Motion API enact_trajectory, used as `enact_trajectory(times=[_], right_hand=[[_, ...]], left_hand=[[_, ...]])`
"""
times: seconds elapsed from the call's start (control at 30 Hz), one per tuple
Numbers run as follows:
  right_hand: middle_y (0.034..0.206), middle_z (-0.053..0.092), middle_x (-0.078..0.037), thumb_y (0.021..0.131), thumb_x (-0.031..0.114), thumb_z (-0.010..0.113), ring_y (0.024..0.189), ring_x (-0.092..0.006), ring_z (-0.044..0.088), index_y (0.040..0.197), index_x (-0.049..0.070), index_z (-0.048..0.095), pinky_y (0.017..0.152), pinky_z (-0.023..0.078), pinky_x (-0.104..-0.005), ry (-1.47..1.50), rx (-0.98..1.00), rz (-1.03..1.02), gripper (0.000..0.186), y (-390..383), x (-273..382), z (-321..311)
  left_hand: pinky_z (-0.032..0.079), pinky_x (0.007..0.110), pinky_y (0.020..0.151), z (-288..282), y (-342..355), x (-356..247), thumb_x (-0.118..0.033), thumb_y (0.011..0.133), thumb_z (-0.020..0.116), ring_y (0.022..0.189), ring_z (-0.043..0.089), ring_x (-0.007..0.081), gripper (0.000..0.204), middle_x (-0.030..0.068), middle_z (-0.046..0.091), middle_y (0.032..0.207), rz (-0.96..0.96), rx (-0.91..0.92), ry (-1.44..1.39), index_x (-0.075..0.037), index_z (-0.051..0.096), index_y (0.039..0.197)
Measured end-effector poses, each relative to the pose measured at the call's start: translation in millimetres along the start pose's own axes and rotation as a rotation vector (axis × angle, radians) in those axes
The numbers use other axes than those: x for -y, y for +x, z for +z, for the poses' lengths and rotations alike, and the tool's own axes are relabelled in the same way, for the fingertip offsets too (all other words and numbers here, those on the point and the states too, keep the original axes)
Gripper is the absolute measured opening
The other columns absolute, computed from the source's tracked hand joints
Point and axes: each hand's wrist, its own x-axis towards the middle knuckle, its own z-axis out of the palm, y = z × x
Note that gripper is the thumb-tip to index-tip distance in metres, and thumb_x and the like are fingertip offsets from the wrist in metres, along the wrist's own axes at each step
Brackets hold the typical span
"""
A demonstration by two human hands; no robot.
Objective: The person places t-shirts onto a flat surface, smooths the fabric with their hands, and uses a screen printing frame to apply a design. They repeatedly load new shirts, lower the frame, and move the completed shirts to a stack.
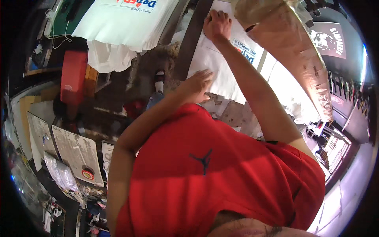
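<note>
A white printed cloth bag [211,63] lies flat on a dark board [194,44] in front of me, with blue and red print on its right part. My right hand [218,26] is at the bag's far left part, its fingers curled down and closed on the cloth; the fingertips are partly hidden. My left hand [198,85] rests at the near left edge of the same bag, fingers stretched out and holding nothing. To the left, a thick stack of similar white printed bags [118,25] hangs over its support.
A large brown-wrapped roll or bundle [290,51] curves along the right side. Left of me stand a red box-like object [74,77] and worn flat boards [77,152], with a roll of tape [87,173]. Hand tools [347,89] hang on the right wall.
</note>
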Motion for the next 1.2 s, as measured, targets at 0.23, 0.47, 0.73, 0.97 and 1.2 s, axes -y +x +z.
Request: enact_trajectory(times=[0.23, 0.47, 0.73, 0.97, 1.2], right_hand=[[0.092, 0.064, -0.012, 0.083, 0.02, 0.065, 0.091, -0.035, 0.061, 0.087, 0.012, 0.065, 0.078, 0.048, -0.0499, -0.022, -0.026, 0.147, 0.008, -64, 18, -17], [0.088, 0.061, -0.016, 0.089, 0.018, 0.061, 0.086, -0.038, 0.059, 0.086, 0.007, 0.06, 0.076, 0.049, -0.0484, -0.008, 0.129, 0.461, 0.012, -125, -99, -110], [0.082, 0.063, -0.009, 0.077, 0.014, 0.069, 0.083, -0.0336, 0.061, 0.078, 0.015, 0.068, 0.075, 0.049, -0.0462, 0.132, -0.072, 0.156, 0.001, -95, -23, -15], [0.1, 0.066, -0.011, 0.084, 0.029, 0.07, 0.095, -0.0302, 0.063, 0.1, 0.014, 0.07, 0.085, 0.05, -0.0462, 0.171, 0.027, 0.07, 0.022, -41, 5, -9], [0.098, 0.072, -0.009, 0.087, 0.049, 0.07, 0.088, -0.0235, 0.066, 0.114, 0.011, 0.066, 0.083, 0.052, -0.0412, 0.379, 0.247, 0.381, 0.047, -121, -118, -52]], left_hand=[[0.026, 0.042, 0.123, 3, 7, 4, -0.03, 0.08, 0.079, 0.148, 0.029, 0.0385, 0.07, 0.0248, 0.036, 0.156, -0.054, 0.069, -0.052, 0.007, 0.053, 0.135], [0.023, 0.043, 0.124, -13, 12, 14, -0.033, 0.083, 0.077, 0.151, 0.024, 0.0378, 0.07, 0.0254, 0.032, 0.158, 0.014, 0.207, -0.017, 0.008, 0.052, 0.135], [0.023, 0.045, 0.124, -4, 20, 13, -0.038, 0.085, 0.076, 0.151, 0.024, 0.0386, 0.079, 0.0273, 0.03, 0.158, -0.006, 0.192, -0.114, 0.01, 0.046, 0.14], [0.025, 0.042, 0.123, -14, 24, -2, -0.04, 0.086, 0.074, 0.149, 0.027, 0.0403, 0.088, 0.0311, 0.022, 0.16, -0.163, 0.126, -0.17, 0.013, 0.037, 0.146], [0.036, 0.038, 0.116, -36, 40, -21, -0.036, 0.092, 0.072, 0.142, 0.043, 0.0364, 0.093, 0.0318, 0.037, 0.154, -0.476, 0.133, -0.271, 0.01, 0.02, 0.154]])
